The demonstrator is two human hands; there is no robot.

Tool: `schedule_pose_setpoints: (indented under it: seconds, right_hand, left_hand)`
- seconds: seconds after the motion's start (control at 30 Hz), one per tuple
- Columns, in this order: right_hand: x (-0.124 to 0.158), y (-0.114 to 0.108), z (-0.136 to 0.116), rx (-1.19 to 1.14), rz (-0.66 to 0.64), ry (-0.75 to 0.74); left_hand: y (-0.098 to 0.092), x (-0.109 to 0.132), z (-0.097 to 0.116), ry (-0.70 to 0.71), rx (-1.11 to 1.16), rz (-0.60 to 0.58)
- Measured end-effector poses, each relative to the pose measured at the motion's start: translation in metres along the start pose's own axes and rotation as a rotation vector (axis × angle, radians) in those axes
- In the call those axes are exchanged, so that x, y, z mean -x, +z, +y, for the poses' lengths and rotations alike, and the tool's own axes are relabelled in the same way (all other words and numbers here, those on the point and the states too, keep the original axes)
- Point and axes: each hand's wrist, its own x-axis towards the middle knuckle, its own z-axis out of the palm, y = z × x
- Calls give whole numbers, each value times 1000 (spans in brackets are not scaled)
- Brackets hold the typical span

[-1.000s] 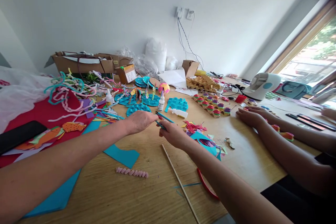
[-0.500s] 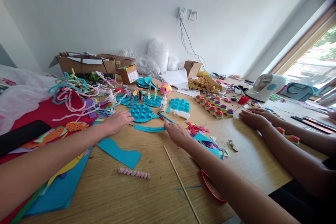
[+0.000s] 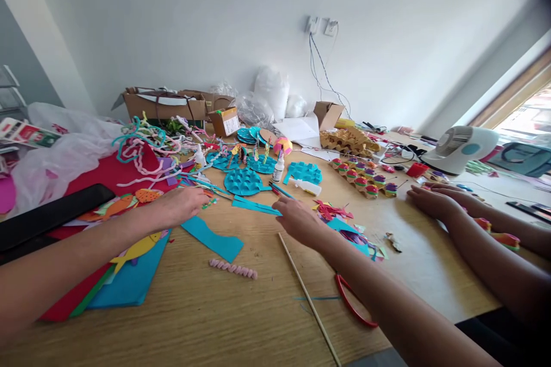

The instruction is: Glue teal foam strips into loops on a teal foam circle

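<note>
My right hand (image 3: 297,221) is closed at the right end of the blue paper strips (image 3: 253,205), its fingertips pinching a strip. My left hand (image 3: 186,206) hovers palm down with loosely bent fingers and nothing visible in them, beside a small multicoloured piece (image 3: 210,203). Between my arms lie a wavy blue paper piece (image 3: 217,239) and a pink twisted pipe cleaner (image 3: 233,268). A wooden stick (image 3: 307,298) lies by my right forearm, which partly covers red-handled scissors (image 3: 353,304). Behind the strips is a blue egg-carton disc (image 3: 243,182).
A glue bottle (image 3: 279,169) stands upright; another glue bottle (image 3: 307,187) lies flat. Painted egg-carton pieces (image 3: 364,178) and paper scraps (image 3: 333,209) lie to the right. Another person's hands (image 3: 434,200) rest farther right, near a fan (image 3: 460,149). Coloured sheets (image 3: 124,292) lie left.
The view has swung left, so things sit farther right. My left hand has moved left, away from the strips. The blue strips now lie at a slant, slightly spread, at my right fingertips.
</note>
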Motion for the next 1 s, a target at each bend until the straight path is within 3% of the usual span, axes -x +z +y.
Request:
schedule_pose_setpoints:
  seconds: [0.17,0.23,0.4,0.57,0.7,0.8,0.87,1.0]
  right_hand:
    - [-2,3,-62,-174,-74,-177]
    - [-9,9,-77,-197,-98,-184]
    - [-24,19,-85,-203,-123,-168]
    - [-19,14,-88,-193,-132,-111]
    - [5,5,-91,-171,-94,-50]
    - [26,3,-90,-195,-139,-82]
    - [34,3,-87,-236,-135,-58]
    - [33,-2,-79,-276,-10,30]
  left_hand:
    - [-11,-2,20,-10,68,10]
    - [-15,0,33,6,97,12]
    - [-11,22,69,87,159,-79]
    - [6,43,92,54,157,-241]
    - [19,46,97,29,132,-238]
    - [24,45,95,32,141,-210]
    - [22,44,90,38,157,-179]
    - [4,35,69,0,189,-76]
